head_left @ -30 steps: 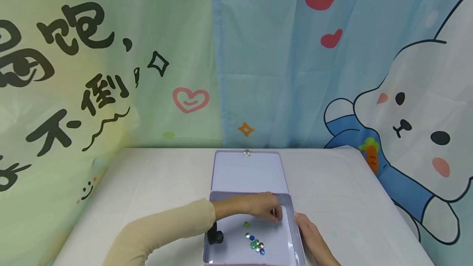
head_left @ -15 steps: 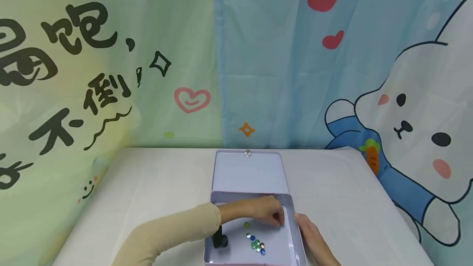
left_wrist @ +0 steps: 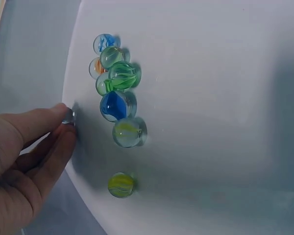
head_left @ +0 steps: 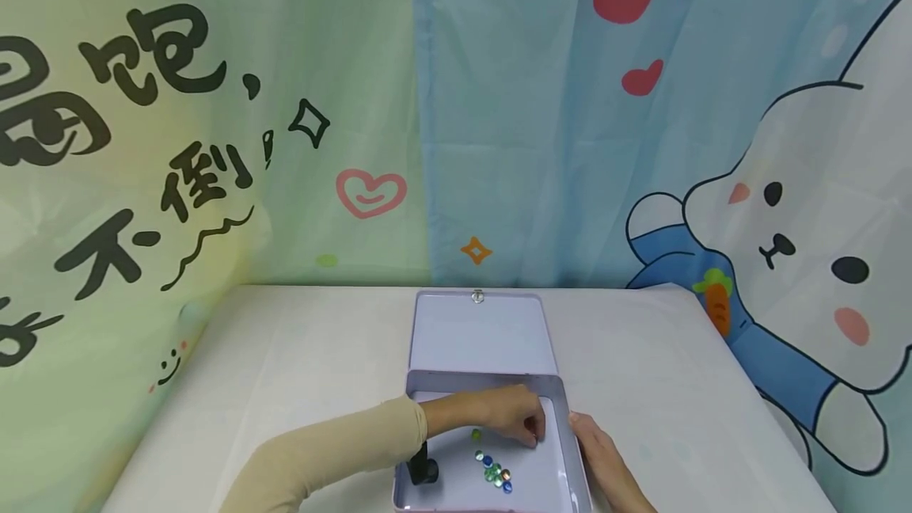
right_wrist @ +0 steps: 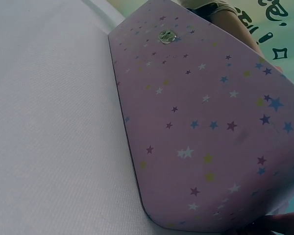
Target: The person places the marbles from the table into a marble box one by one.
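My left hand reaches into the shallow tin box and pinches a small clear marble between thumb and fingertips, close to the right inner wall. Several glass marbles lie in a loose line on the box floor: a blue one, a green-streaked one and others. Apart from that line is a yellow-green marble. My right hand rests against the outside of the box's right wall, its fingers fairly straight. In the right wrist view, dark fingers show at the box's lower corner.
The box lid lies folded back behind the box. Pink with printed stars, the outer wall has a metal clasp. A white cloth covers the table, and a printed curtain hangs behind. A black wrist camera overhangs the box's left side.
My left hand has shifted slightly right, then a little toward me along the box's right wall. The right hand and the loose marbles have stayed in place.
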Demonstrator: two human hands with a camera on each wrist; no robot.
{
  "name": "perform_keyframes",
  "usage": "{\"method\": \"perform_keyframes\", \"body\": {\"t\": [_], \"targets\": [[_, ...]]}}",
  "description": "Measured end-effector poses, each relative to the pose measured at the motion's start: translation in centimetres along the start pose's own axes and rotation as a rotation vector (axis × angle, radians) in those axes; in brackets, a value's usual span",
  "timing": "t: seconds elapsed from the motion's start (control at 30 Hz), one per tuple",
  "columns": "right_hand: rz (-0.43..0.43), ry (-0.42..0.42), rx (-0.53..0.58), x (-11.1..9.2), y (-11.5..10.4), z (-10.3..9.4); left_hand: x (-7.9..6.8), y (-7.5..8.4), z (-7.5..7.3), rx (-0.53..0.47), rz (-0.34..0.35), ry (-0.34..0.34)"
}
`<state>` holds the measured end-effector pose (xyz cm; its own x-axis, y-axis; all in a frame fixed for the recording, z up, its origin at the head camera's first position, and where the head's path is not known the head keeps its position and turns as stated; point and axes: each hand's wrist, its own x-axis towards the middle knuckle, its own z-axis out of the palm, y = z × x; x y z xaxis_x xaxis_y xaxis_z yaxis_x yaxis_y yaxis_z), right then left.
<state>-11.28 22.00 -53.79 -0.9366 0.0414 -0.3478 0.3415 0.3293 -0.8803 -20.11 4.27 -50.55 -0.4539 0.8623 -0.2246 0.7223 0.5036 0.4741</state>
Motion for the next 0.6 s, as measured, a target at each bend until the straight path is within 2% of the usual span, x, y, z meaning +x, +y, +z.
{"method": "perform_keyframes", "body": {"t": [0.17,0.33,0.47,0.6], "targets": [[-0.003,-0.002,-0.005,0.0,0.0,0.0,0.0,0.1,0.2,0.002,-0.008,-0.003],[-0.005,-0.006,-0.008,0.0,0.1,0.0,0.0,0.2,0.1,0.049,0.001,-0.002],[0.009,-0.013,-0.008,0.0,0.1,0.0,-0.1,0.5,-0.3,0.078,0.050,0.036],[0.011,-0.040,-0.004,0.0,0.1,-0.1,-0.7,0.9,-1.5,0.020,0.134,0.068]]}}
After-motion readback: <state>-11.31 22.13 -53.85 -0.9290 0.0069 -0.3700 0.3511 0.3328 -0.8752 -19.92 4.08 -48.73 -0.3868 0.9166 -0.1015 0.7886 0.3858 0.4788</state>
